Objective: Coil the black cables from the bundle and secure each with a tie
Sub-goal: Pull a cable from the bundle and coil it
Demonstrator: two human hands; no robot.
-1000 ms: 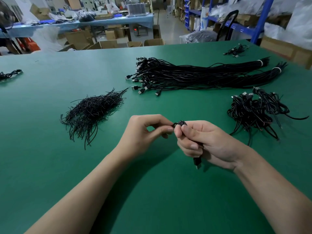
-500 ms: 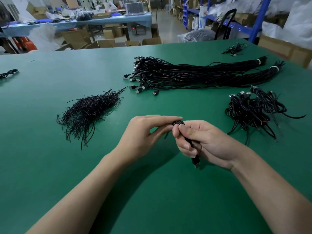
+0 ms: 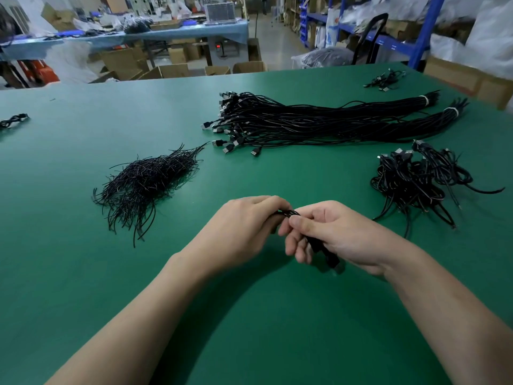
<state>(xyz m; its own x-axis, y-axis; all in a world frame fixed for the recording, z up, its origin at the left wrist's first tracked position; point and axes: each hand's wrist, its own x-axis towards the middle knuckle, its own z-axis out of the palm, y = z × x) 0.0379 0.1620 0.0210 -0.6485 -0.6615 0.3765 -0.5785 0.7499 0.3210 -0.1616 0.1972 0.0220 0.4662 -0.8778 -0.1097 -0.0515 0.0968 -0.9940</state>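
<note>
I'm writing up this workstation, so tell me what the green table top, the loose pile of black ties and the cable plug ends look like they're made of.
Table top: matte green mat, probably rubber or vinyl; the colour is even and the glare soft.
Ties: thin black strands that hold their bends, likely plastic-coated wire.
Plug ends: black moulded plastic with silvery metal tips.

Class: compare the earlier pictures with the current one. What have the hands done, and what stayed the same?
The left hand closed in rightward; its fingers now curl over the top of the coiled cable, against the right hand. The right hand keeps its grip on that cable. The tie pile, cable bundle and finished coils lie unmoved.
</note>
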